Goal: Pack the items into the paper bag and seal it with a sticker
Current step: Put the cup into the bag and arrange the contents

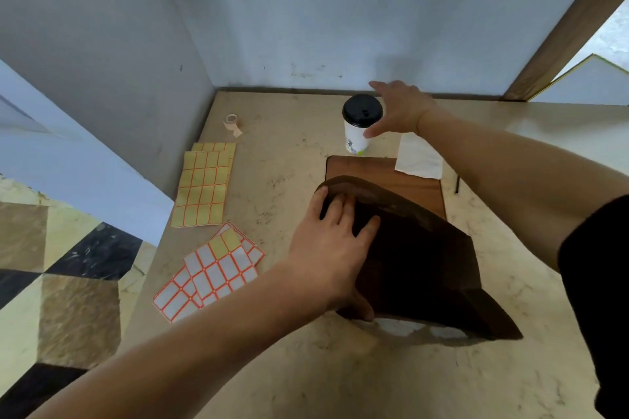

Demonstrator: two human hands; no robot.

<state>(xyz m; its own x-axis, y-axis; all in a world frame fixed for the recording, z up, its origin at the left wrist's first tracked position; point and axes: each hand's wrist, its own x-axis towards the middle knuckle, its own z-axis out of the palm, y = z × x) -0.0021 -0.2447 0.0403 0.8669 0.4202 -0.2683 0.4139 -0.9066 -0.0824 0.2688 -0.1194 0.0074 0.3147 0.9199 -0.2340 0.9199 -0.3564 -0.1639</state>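
A dark brown paper bag (418,258) lies on the marble table, its mouth toward the far side. My left hand (335,245) grips the bag near its mouth, fingers over the top and thumb beneath. A white paper cup with a black lid (360,122) stands upright at the back. My right hand (398,109) reaches around the cup's right side with fingers spread, thumb at the cup wall; contact is unclear. A white napkin (420,156) lies right of the cup. Yellow sticker sheets (204,187) and partly used sheets (211,269) lie at the left.
A wooden board (388,170) lies under the bag's mouth and the napkin. A small tape roll (233,124) sits at the back left. A thin black stick (457,184) lies beside the board. Walls close the back and left; the table's left edge drops to a tiled floor.
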